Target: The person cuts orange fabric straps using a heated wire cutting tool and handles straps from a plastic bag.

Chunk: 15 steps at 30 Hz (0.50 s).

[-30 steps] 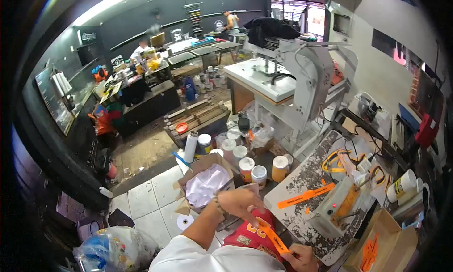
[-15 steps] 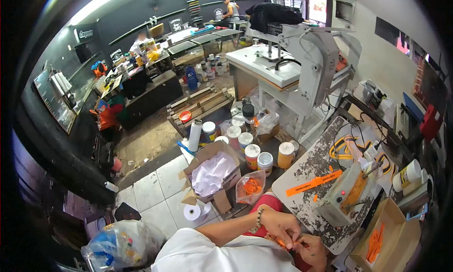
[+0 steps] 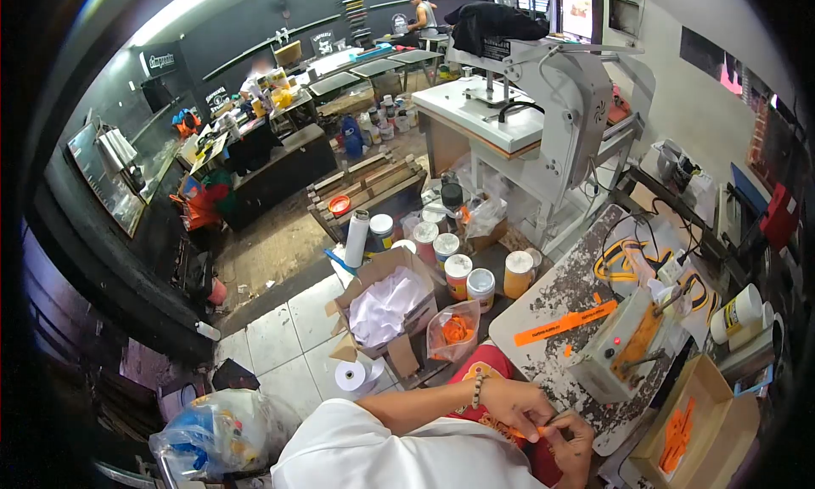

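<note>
My left hand [image 3: 519, 404], with a beaded bracelet at the wrist, pinches a small orange strip [image 3: 533, 434] over my lap. Close beside it, my right hand [image 3: 570, 445] has its fingers closed on the same strip, which the fingers mostly hide. Red cloth with yellow print [image 3: 488, 366] lies under the hands. Other orange strips [image 3: 567, 323] rest on the worn table to the right, beside a grey box-shaped device [image 3: 624, 345] with a red light. More orange pieces [image 3: 677, 435] lie in an open cardboard box [image 3: 722, 442].
A bag of orange pieces [image 3: 454, 329] stands by a carton of white cloth [image 3: 340, 302]. Several paint jars [image 3: 458, 275] stand beyond. A large white press [image 3: 569, 124] is further back. Two people [image 3: 422, 15] are at the far tables. A filled plastic bag [image 3: 221, 434] sits lower left.
The hands have come together over the lap, and the long orange strip once stretched between them is now mostly hidden in the fingers. The bag of orange pieces has come into view.
</note>
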Tool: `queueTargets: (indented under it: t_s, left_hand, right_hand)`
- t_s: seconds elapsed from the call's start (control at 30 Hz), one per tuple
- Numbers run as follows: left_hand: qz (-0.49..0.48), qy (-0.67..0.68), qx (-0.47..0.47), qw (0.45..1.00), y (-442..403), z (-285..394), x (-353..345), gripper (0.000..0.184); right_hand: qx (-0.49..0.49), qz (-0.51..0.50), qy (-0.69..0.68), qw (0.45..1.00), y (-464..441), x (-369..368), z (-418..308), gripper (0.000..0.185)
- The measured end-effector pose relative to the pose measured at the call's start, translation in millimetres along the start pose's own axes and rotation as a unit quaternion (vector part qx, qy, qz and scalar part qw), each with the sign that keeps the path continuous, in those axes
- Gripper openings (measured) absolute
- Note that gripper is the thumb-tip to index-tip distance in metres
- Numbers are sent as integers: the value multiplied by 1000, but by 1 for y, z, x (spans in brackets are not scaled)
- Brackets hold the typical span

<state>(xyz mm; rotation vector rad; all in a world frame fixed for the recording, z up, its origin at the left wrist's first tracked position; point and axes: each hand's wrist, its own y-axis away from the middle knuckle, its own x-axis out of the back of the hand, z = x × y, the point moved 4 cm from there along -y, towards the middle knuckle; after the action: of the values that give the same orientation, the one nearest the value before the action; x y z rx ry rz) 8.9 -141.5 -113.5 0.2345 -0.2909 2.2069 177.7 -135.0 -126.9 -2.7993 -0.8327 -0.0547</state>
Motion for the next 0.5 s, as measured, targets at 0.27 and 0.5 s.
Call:
queueTargets:
  t_s: [0.27, 0.5]
  left_hand:
    - [55, -100, -4, 993, 1, -2, -10, 26]
    - [79, -193, 61, 976, 3, 13, -20, 28]
  right_hand:
    - [-87, -24, -2, 996, 12, 12, 9, 19]
    - [-115, 4, -33, 993, 16, 10, 6, 11]
